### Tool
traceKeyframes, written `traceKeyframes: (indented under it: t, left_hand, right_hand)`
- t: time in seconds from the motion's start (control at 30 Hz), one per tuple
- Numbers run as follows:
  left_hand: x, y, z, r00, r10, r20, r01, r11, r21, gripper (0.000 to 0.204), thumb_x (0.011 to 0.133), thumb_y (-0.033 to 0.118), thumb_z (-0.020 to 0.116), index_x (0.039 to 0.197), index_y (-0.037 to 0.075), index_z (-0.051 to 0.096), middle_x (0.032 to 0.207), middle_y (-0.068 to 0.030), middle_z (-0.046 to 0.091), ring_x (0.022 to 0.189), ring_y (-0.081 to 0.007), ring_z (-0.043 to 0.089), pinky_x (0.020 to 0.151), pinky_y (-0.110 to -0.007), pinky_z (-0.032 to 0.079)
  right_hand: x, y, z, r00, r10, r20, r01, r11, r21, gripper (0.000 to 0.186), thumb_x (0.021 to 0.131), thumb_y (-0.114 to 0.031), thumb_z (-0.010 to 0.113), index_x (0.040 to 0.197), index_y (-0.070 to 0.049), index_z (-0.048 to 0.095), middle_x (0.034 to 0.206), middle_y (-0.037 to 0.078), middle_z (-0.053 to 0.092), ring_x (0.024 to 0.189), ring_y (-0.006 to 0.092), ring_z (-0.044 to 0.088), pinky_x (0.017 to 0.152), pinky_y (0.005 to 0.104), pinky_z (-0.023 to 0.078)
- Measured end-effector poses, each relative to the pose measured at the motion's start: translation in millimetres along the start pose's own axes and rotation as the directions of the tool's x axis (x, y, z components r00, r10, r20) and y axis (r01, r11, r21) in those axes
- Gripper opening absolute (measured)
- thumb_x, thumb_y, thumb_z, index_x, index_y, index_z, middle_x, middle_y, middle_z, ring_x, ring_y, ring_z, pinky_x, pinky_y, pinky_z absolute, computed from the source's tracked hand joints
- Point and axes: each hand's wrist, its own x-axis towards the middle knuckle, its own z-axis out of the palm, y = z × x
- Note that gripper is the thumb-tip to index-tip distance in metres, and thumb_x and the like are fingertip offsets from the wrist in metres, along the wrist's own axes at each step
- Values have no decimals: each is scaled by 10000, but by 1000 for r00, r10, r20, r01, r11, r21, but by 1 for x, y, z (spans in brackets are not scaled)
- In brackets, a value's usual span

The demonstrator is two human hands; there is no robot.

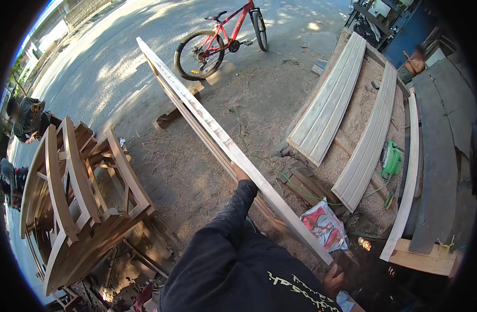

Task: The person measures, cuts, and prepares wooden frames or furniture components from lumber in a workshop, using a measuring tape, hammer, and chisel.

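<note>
A long wooden board stands on its narrow edge and runs slantwise from the far left to near my body; its upper edge is pale with brownish patches. My left hand, at the end of a dark sleeve, is closed over the board's edge around its middle. Brown wood shows along the board's left side, below the pale edge. Close to the board's near end, low on the right, is my right hand, partly in shadow. Its fingers look bent, but whether they touch or hold anything is unclear.
Curved wooden frames are stacked at left. Grooved panels lie at right beside a green power tool with its cord. A printed sack lies near the board's end. A red bicycle stands beyond. People are at left and far right.
</note>
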Motion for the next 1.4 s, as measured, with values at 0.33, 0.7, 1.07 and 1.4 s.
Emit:
traceKeyframes:
  t: [0.33, 0.7, 1.07, 1.4]
  left_hand:
    - [8, 0, -21, 994, 9, -109, -1, 997, 73, 580, 1010, 698, 403, 1038, 152, 600, 716, -44, 564, 631, -222, 624, 565, -377, 534]
    - [3, 4, -52, 978, -185, -97, 196, 973, 125, 863, 845, 912, 328, 840, 85, 576, 620, -114, 533, 500, -305, 548, 453, -452, 474]
    - [-2, -1, -49, 968, -240, -77, 246, 965, 86, 716, 966, 794, 316, 930, 128, 577, 645, -102, 550, 476, -268, 560, 425, -413, 486]
    - [-17, 26, -41, 934, -344, -96, 352, 931, 98, 865, 860, 886, 293, 761, 70, 560, 562, -119, 487, 471, -319, 526, 449, -473, 456]
  right_hand:
    - [17, -22, 6, 991, -66, 116, 73, 996, -57, 688, 723, -484, 873, 1099, 54, 667, 940, 300, 713, 951, 482, 684, 869, 560, 535]
    - [28, 31, 80, 993, -109, 53, 107, 993, 43, 568, 715, -390, 881, 1037, 45, 707, 943, 297, 710, 915, 487, 692, 816, 537, 547]
    - [59, 46, 30, 940, 79, 332, -136, 979, 152, 455, 732, -302, 870, 1091, -60, 728, 963, 218, 729, 901, 427, 712, 807, 510, 552]
    - [127, 106, 115, 972, 53, 230, -107, 967, 232, 432, 737, -282, 863, 1087, -68, 730, 968, 209, 730, 900, 416, 712, 807, 503, 551]
